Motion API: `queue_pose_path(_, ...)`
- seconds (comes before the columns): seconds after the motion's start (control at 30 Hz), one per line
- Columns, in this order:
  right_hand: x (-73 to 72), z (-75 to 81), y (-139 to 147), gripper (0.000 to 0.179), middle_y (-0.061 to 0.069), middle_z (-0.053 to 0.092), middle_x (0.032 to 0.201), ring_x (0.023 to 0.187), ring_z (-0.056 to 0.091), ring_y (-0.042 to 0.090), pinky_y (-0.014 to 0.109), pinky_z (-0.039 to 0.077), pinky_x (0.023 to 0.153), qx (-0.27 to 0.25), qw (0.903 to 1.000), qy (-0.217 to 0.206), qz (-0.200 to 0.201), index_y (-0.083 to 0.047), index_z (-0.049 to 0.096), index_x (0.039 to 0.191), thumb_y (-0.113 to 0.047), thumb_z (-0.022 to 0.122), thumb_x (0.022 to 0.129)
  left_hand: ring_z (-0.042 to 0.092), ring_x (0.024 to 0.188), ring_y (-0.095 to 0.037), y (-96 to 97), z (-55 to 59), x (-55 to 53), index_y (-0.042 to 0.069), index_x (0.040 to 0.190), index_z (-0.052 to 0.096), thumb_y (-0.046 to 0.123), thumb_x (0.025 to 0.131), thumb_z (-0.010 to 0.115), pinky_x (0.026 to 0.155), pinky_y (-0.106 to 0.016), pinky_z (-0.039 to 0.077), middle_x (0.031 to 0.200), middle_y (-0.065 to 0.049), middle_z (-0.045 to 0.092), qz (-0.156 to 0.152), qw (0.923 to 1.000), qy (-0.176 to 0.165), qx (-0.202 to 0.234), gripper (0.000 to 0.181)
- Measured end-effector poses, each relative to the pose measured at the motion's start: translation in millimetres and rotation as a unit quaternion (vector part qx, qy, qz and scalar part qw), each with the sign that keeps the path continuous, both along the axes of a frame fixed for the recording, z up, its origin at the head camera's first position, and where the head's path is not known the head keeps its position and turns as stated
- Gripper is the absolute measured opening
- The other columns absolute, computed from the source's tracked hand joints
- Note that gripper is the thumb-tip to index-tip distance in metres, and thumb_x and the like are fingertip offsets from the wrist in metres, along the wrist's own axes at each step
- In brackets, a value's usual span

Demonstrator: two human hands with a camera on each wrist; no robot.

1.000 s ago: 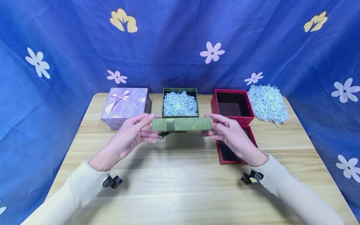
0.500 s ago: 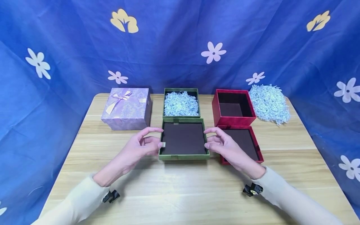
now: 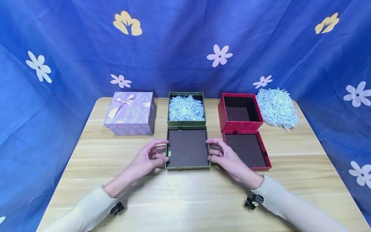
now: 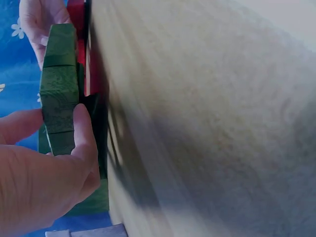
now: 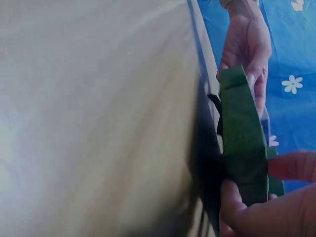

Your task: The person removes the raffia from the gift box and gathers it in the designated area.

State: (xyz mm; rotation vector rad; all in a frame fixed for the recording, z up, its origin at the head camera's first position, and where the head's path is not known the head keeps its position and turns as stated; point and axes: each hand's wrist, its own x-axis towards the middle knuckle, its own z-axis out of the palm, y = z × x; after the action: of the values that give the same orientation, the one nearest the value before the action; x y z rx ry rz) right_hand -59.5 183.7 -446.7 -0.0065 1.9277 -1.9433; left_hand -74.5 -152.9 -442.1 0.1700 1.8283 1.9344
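Note:
A green box lid [image 3: 188,148] is held inside up, its dark lining showing, right in front of the green box [image 3: 186,123]. My left hand [image 3: 147,159] grips the lid's left side between thumb and fingers. On the opposite side, my right hand [image 3: 227,161] pinches the rim in the same way. The left wrist view shows the lid's green side wall [image 4: 60,94] close over the tabletop, with a thumb and finger on its edges. A dark ribbon [image 5: 216,106] hangs under the lid in the right wrist view. Pale blue shredded paper [image 3: 186,108] fills the green box.
At the left stands a closed lilac gift box [image 3: 130,112] with a ribbon bow. A red box [image 3: 242,125], uncovered, stands at the right, its red lid [image 3: 246,148] lying inside up before it. Loose shredded paper [image 3: 276,108] is heaped at the far right.
The green lid has turned from edge-on to inside up and come down and toward me, in front of the green box. Both hands have moved with it, keeping their hold.

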Motion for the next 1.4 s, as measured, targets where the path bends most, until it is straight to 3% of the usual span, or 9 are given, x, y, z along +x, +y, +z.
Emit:
queue_pose_path(0.13,1.9,-6.7,-5,0.061,0.021,0.042,0.164,0.142,0.05,0.041,0.028,0.053,0.1,0.011,0.9999,-0.002,-0.004,-0.001,0.049,0.156,0.011,0.064,0.098,0.073,0.108,-0.024,1.3,-5.2,1.2,-0.004,0.16,0.043,-0.016,0.096,0.067,0.091,-0.037,0.063,0.164,-0.035,0.04,0.004,0.9999,-0.007,-0.012,0.069)
queue_pose_path(0.3,2.1,-8.1,-10,0.062,0.018,0.041,0.166,0.145,0.048,0.042,0.034,0.051,0.103,0.026,0.9995,-0.011,-0.011,-0.003,0.05,0.157,0.011,0.062,0.098,0.074,0.107,-0.024,2.7,-10.4,2.2,-0.001,0.161,0.045,-0.015,0.095,0.069,0.079,-0.026,0.061,0.169,-0.03,0.035,0.007,0.9991,-0.012,-0.041,0.072)
queue_pose_path(0.53,-1.8,-2.7,-17,0.064,0.016,0.045,0.165,0.146,0.048,0.04,0.04,0.048,0.104,0.068,0.9975,-0.01,-0.015,-0.005,0.053,0.158,0.004,0.066,0.096,0.071,0.094,-0.021,3.4,-12.0,0.5,0.002,0.161,0.048,-0.014,0.094,0.07,0.06,-0.02,0.047,0.169,-0.026,0.037,0.014,0.9979,-0.006,-0.062,0.072)
queue_pose_path(0.7,-5.6,0.7,-15,0.063,0.016,0.041,0.168,0.149,0.045,0.039,0.037,0.049,0.096,0.067,0.9975,-0.021,-0.01,-0.009,0.052,0.159,0.004,0.066,0.098,0.072,0.097,-0.023,4.5,-9.3,-0.7,0.002,0.161,0.048,-0.014,0.094,0.07,0.064,-0.022,0.051,0.17,-0.024,0.038,0.016,0.9972,-0.003,-0.073,0.072)
queue_pose_path(0.8,-7.5,2.2,-15,0.064,0.014,0.039,0.17,0.152,0.043,0.039,0.04,0.049,0.098,0.079,0.9968,-0.013,-0.01,-0.012,0.051,0.16,0.001,0.066,0.099,0.073,0.099,-0.024,6.4,-8.2,-1.7,0.004,0.163,0.048,-0.013,0.094,0.07,0.069,-0.024,0.054,0.17,-0.024,0.039,0.023,0.9968,-0.005,-0.077,0.075)
queue_pose_path(0.93,-12.7,9.9,-15,0.068,0.018,0.04,0.169,0.153,0.042,0.042,0.053,0.045,0.115,0.103,0.9939,0.035,-0.02,-0.009,0.048,0.162,-0.006,0.071,0.098,0.071,0.099,-0.023,9.4,-7.3,-5.8,0.007,0.167,0.043,-0.01,0.093,0.073,0.076,-0.027,0.059,0.165,-0.029,0.043,0.039,0.9956,0.005,-0.084,0.081)
queue_pose_path(1.1,-31.7,32.4,-11,0.076,0.014,0.038,0.168,0.153,0.041,0.042,0.06,0.041,0.119,0.118,0.9851,0.12,-0.037,-0.011,0.045,0.163,-0.018,0.081,0.096,0.062,0.12,-0.031,15.2,1.3,-22.9,0.003,0.167,0.037,0.003,0.096,0.08,0.095,-0.034,0.056,0.154,-0.026,0.051,0.068,0.9907,0.047,-0.108,0.083)
queue_pose_path(1.27,-69.3,51.3,-13,0.085,0.007,0.036,0.167,0.153,0.037,0.036,0.062,0.04,0.119,0.173,0.96,0.217,-0.034,-0.018,0.044,0.164,-0.03,0.088,0.093,0.045,0.146,-0.042,26.1,11.9,-44.6,0.002,0.168,0.029,0.011,0.097,0.081,0.119,-0.052,0.042,0.165,-0.023,0.039,0.089,0.9892,0.085,-0.081,0.089)
queue_pose_path(1.4,-98.6,58.2,-19,0.087,0.006,0.037,0.168,0.153,0.036,0.034,0.064,0.041,0.118,0.21,0.9382,0.275,-0.015,-0.018,0.043,0.165,-0.035,0.088,0.092,0.034,0.155,-0.042,34.2,11.1,-59.9,0.003,0.171,0.022,0.012,0.097,0.081,0.126,-0.054,0.031,0.172,-0.023,0.029,0.098,0.9874,0.11,-0.059,0.095)
